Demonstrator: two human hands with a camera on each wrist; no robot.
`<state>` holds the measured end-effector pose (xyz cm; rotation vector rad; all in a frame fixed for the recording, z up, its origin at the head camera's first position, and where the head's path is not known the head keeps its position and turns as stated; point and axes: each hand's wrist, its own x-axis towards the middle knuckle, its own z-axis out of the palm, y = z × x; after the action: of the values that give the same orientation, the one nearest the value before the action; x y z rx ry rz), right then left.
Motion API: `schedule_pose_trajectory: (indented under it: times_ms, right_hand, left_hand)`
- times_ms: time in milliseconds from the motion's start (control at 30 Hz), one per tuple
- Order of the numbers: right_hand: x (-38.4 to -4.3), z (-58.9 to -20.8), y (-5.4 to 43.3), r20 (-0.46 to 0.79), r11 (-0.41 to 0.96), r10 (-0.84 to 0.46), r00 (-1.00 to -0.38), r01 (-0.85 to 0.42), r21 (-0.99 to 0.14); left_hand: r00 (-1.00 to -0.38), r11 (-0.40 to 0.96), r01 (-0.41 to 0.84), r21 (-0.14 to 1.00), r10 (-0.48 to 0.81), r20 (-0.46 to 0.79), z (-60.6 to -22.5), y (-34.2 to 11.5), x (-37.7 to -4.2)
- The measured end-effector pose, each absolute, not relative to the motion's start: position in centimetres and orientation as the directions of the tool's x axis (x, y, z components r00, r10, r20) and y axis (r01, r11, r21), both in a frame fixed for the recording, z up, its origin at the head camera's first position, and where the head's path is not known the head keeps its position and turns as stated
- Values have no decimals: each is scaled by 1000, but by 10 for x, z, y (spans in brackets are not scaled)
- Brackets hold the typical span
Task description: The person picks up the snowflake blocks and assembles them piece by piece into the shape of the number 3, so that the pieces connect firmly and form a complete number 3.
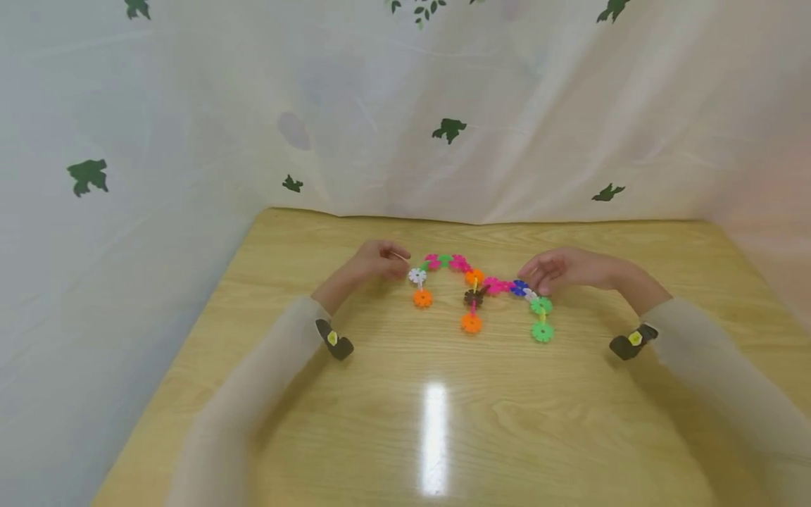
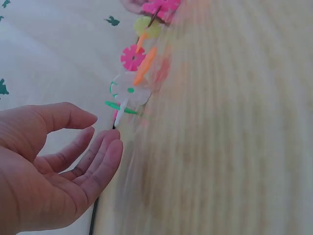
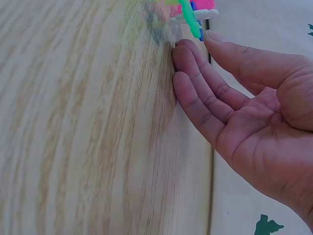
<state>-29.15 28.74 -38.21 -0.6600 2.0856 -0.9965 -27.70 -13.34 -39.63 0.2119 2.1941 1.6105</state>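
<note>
Snowflake-shaped plastic discs, joined by their slots, make up a many-coloured chain (image 1: 457,262) lying on the wooden table. At its left end are a white disc (image 1: 417,275) and an orange disc (image 1: 422,298). My left hand (image 1: 383,260) is right beside that white disc, thumb and fingers parted and loosely bent; the left wrist view shows nothing between them. Over at the right end, my right hand (image 1: 557,270) has its fingertips close to the blue disc (image 1: 519,287) and the green disc (image 1: 541,305). Its fingers (image 3: 200,105) are relaxed, with the thumb apart from them.
From the chain's middle, a dark brown disc (image 1: 473,298) and an orange disc (image 1: 472,324) extend toward me. A pale curtain (image 1: 380,169) with green leaf shapes hangs behind the table (image 1: 355,415) and along its left side. Each sleeve has a dark wrist strap.
</note>
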Motion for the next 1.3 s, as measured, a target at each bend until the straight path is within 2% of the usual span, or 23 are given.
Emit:
schedule_pose_trajectory:
  times_ms: [200,400,567,733,1100,1300]
  right_hand:
    - [-294,-383,287,-422,590,-693,-584,-123,-798]
    - [-294,-385,284,-436,599,-692,-576,-121,-792]
    - [-296,-387,282,-438,607,-682,-586,-119,-786]
    - [-296,-390,283,-430,601,-674,-601,-107,-792]
    - [-290,-396,284,-368,559,-635,-679,-76,-826]
    - [-279,-394,277,-318,537,-617,-720,-90,-839]
  left_hand:
    - [-872,379,-189,906,360,-333,-397,-132,-261]
    - [-845,464,-159,871,393,-363,-398,-127,-251]
    - [-845,466,-140,874,404,-350,-402,-118,-247]
    - [-863,455,-167,874,361,-353,-402,-109,-243]
    - [-911,233,-248,940,275,-308,-409,-99,-258]
    - [-924,203,-223,954,268,-273,-412,-97,-270]
